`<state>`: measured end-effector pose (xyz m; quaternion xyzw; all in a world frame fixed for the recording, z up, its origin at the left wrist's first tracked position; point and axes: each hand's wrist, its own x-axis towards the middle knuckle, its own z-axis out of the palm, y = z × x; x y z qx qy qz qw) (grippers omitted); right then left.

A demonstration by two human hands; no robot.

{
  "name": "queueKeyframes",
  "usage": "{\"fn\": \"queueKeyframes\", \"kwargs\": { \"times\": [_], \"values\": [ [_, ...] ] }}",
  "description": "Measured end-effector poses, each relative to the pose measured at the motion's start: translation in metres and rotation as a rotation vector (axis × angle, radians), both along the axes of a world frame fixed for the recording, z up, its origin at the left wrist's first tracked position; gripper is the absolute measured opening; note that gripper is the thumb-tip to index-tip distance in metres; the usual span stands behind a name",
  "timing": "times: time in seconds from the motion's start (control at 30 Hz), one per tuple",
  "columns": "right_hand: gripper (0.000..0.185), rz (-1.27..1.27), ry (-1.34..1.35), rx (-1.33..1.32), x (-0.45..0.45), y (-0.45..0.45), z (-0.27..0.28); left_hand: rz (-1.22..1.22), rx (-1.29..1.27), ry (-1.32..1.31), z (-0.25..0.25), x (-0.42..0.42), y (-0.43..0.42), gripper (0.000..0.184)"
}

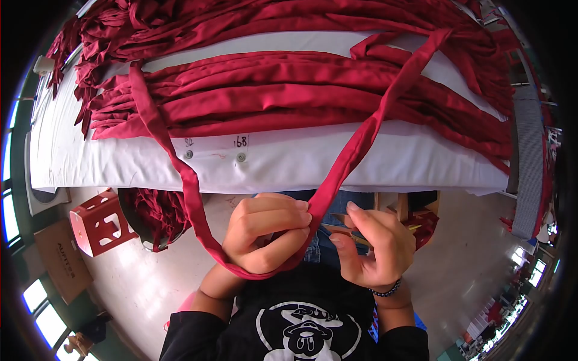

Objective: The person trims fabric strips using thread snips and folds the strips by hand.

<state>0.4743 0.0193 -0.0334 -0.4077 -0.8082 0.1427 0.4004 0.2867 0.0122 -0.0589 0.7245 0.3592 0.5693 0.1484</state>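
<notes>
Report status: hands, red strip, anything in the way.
Left fingers pinching strip. Right fingers curled nearby, grip unclear. Strip loops down from table. Nothing visibly blocking.

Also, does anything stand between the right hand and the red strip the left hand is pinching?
Nothing visible does: a small gap separates the right hand from the red strip, and the slim pointed tool it holds points toward the strip. The left hand grips from the opposite side.

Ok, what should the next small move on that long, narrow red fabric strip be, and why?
I'd probably ease the bare right hand, with what looks like a small pointed metal tool, closer to the red fabric strip: the bare left hand pinches it, and the tool points toward that pinch.
</notes>
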Motion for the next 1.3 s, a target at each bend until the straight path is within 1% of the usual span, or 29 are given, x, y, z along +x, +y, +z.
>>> {"fn": "queueKeyframes", "kwargs": {
  "times": [0.2,0.37,0.4,0.47,0.87,1.3],
  "values": [
    [0.043,-0.017,0.01,0.05,-0.003,0.001,0.001,0.013,0.005,0.008,0.0,0.001,-0.001,0.037],
    [0.039,-0.011,-0.054,0.081,-0.003,0.002,0.003,0.021,0.018,0.013,-0.001,0.001,-0.001,0.037],
    [0.039,-0.011,-0.054,0.081,-0.003,0.0,0.006,0.019,0.013,0.01,-0.002,0.001,-0.001,0.037],
    [0.038,-0.001,-0.1,-0.038,-0.003,-0.004,0.012,0.016,0.006,0.008,-0.002,0.001,-0.002,0.037],
    [0.039,-0.013,-0.172,0.0,-0.007,-0.006,0.015,0.019,-0.005,0.019,-0.003,0.001,-0.004,0.036],
    [0.031,-0.002,-0.098,-0.07,-0.01,-0.004,0.015,0.022,0.0,-0.015,-0.007,0.002,-0.005,0.036]
  ]
}}
